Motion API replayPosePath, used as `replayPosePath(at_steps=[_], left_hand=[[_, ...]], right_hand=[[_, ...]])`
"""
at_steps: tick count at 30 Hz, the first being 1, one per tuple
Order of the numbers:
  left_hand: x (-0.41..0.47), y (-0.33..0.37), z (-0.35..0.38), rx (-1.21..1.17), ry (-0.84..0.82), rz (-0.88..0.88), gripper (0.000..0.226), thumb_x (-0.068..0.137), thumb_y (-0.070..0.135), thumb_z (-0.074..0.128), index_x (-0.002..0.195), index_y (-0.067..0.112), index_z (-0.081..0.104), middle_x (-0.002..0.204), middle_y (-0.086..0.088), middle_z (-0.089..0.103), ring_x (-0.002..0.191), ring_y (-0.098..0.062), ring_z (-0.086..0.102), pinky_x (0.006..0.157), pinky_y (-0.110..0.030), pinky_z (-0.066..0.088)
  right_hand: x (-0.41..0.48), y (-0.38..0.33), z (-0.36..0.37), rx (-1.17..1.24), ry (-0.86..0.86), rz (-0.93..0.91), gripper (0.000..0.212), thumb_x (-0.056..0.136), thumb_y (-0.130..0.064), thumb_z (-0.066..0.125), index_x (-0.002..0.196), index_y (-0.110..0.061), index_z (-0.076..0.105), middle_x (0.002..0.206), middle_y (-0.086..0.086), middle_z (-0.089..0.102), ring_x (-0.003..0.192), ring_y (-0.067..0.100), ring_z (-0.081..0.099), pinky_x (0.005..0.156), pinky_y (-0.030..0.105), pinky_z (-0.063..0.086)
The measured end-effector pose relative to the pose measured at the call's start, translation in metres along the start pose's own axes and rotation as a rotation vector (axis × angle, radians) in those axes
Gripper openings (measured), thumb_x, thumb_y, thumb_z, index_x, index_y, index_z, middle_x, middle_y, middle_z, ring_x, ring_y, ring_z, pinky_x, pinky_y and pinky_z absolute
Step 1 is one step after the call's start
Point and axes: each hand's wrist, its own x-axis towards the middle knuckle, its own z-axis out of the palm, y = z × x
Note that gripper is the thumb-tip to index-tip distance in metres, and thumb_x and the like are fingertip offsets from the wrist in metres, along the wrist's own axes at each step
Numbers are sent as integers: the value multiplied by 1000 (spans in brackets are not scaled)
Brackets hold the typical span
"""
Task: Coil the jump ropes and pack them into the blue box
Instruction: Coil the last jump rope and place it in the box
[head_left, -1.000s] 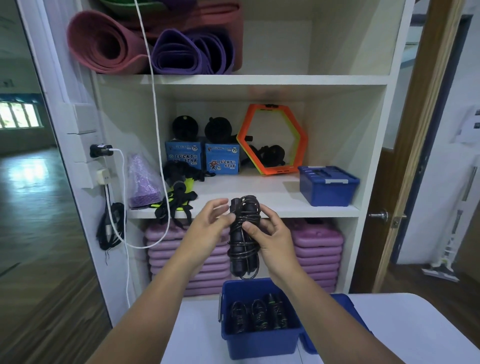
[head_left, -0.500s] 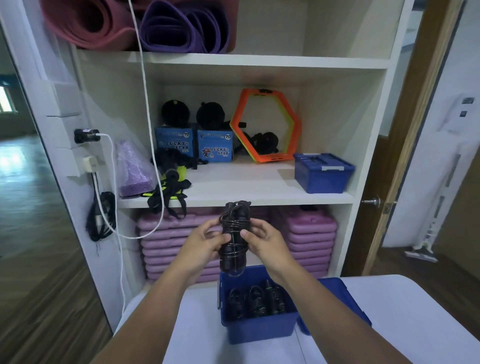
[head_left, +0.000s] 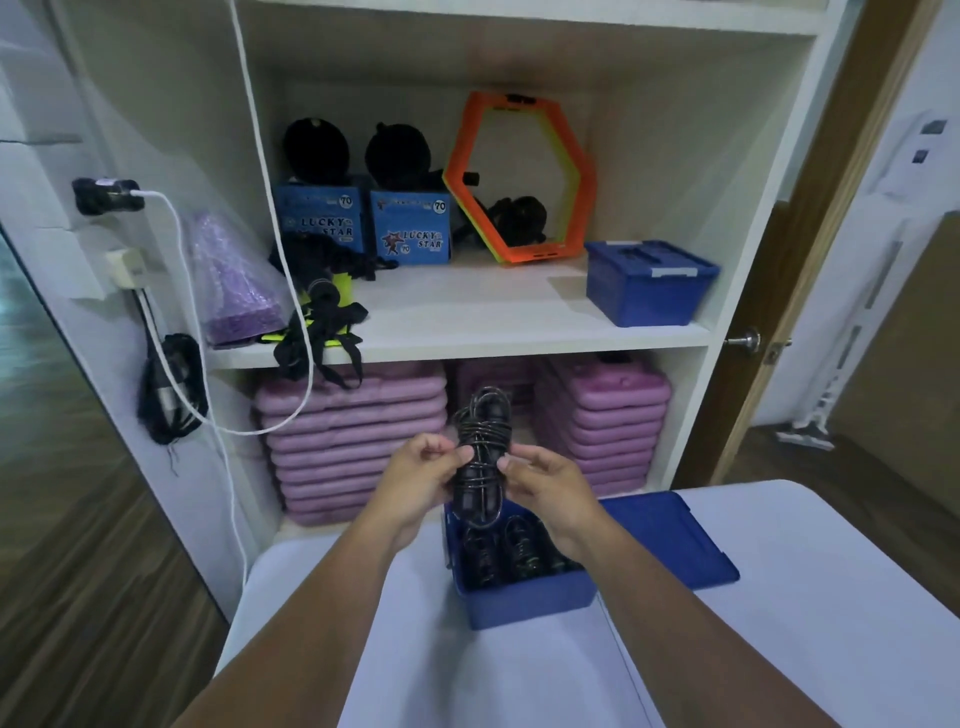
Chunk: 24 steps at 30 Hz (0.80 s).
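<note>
Above the open blue box (head_left: 524, 597), both hands' grip clasps a coiled black jump rope (head_left: 480, 457), left hand (head_left: 415, 475) and right hand (head_left: 545, 480), ready for lowering beside the bundles inside.

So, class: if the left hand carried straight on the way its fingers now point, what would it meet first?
The left hand points rightward at the coiled jump rope, which its fingertips already pinch. Past the rope, it would probably reach the right hand gripping the other side.
</note>
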Motion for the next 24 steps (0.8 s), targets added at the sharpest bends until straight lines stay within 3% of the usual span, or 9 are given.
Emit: replayPosePath(at_steps=[5,8,11,14,18,21,24], left_hand=[[18,-30,7,-12,10,-104,16,88,7,71,91,10,56,95,-15,61,79,-23,63,63,-28,58],[33,-48,17,87,36,-151,15,90,10,70,90,11,56,89,-10,63,71,-17,64,57,-26,56],[48,-65,26,187,61,-201,11,91,10,69,92,7,58,85,-13,64,68,-22,64,54,-26,58],[64,-86,34,271,90,-265,10,91,11,70,85,8,61,81,-15,66,66,-25,63,67,-38,59],[81,-113,40,420,107,-364,10,93,14,66,89,4,65,83,-20,68,67,-29,65,72,-41,60],[88,-130,40,509,114,-444,12,94,12,64,88,1,66,91,-30,70,81,-41,71,79,-47,61],[95,-146,36,611,87,-496,10,90,13,67,84,6,66,88,-22,70,79,-33,71,82,-48,61]], right_hand=[[10,24,-14,31,-5,89,42,86,-2,72,124,-6,55,109,21,72,94,30,70,95,47,54],[24,38,-28,5,12,160,41,85,-5,73,122,-4,56,109,18,73,91,28,72,85,39,59],[41,52,-44,-35,44,227,42,83,-5,75,120,-2,56,108,19,73,90,30,72,75,35,61],[60,65,-60,-94,43,280,40,83,-4,76,118,-2,57,104,18,73,85,28,73,67,31,61],[86,88,-79,-247,1,342,35,84,-7,75,115,-4,58,102,15,72,91,29,72,79,37,61],[101,110,-86,-351,-53,417,25,90,-10,70,111,-5,57,104,14,70,97,30,70,90,44,57],[109,128,-89,-451,-104,479,22,94,-13,65,113,-10,54,100,13,68,86,25,67,82,39,57]])
